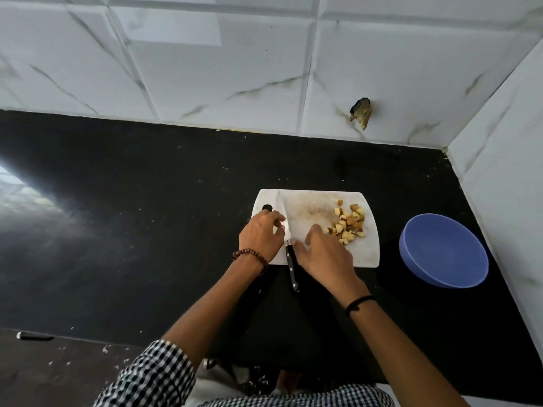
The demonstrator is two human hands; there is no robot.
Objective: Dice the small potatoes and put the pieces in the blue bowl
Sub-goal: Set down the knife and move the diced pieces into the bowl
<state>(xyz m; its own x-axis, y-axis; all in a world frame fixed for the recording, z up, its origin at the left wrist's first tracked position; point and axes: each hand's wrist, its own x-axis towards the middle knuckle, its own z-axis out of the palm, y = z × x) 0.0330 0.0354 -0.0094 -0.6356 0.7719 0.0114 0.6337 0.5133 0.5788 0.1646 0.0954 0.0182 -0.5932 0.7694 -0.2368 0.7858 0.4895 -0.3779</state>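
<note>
Several diced potato pieces (348, 223) lie in a heap on the right part of the white cutting board (317, 204). A knife (286, 230) lies flat on the board, its black handle sticking out over the near edge, with neither hand gripping it. My left hand (261, 235) rests on the board's left side by the hanging hole, fingers loosely curled, fingertips at the blade. My right hand (324, 254) hovers over the board with fingers spread, fingertips just left of the heap. The blue bowl (443, 251) stands to the right of the board and looks empty.
The black countertop (147, 215) runs far to the left. White tiled walls close off the back and the right side, right behind the bowl. A chipped hole (362, 112) shows in the back wall. A dark handle (33, 336) lies near the counter's front left edge.
</note>
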